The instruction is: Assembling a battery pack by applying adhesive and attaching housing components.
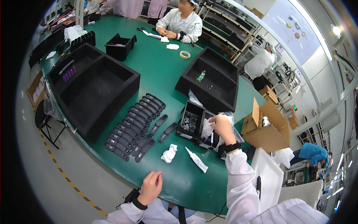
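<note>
Had the right hand over the right bin, with fingers bent down at a crumpled white wrap. Could not tell firm grasp from mere touch there. Had the left hand at the near edge of the green table, with fingers loosely curled and thumb close to forefinger. Could not tell a pinch from an empty curl, for lack of a clear view between the fingertips. Found the white wrap at the right bin, just beside the left bin of grey parts. Saw dark bars left of the bins, set side by side in a slanting array. Noted a tissue and a white tube on the table, apart from each other, in front of the bins. Located a black tray to far left, a second black tray behind the bins and an open carton to the right.
</note>
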Available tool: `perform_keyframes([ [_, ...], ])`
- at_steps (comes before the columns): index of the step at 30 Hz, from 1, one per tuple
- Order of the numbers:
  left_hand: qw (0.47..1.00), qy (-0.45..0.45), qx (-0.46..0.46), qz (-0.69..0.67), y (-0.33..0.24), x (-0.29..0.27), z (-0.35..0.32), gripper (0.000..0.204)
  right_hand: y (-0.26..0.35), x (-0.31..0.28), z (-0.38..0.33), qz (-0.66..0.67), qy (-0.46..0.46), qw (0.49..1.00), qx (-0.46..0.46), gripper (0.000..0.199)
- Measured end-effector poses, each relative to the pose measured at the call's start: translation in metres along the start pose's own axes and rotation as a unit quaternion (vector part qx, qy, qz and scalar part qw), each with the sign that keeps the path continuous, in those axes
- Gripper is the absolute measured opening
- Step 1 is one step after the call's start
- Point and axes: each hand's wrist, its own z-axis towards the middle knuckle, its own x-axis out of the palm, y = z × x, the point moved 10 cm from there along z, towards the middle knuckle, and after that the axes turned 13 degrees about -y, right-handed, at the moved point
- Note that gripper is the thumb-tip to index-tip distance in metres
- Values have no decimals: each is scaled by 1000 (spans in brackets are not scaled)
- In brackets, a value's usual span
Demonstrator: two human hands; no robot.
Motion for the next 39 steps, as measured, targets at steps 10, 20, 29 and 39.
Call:
perform_keyframes([
  [10,999,-25,30,13,1,-4,-1,16,-8,16,163,145,-258,953,62,24],
  [20,999,20,-14,-25,-8,-14,7,23,-22,123,238,16,-134,973,186,41],
  [29,1000,21,6,14,22,0,-11,23,-49,85,213,239,-152,901,329,28],
  [39,995,-15,-75,-65,29,-7,-7,19,89,-111,36,508,60,854,96,29],
])
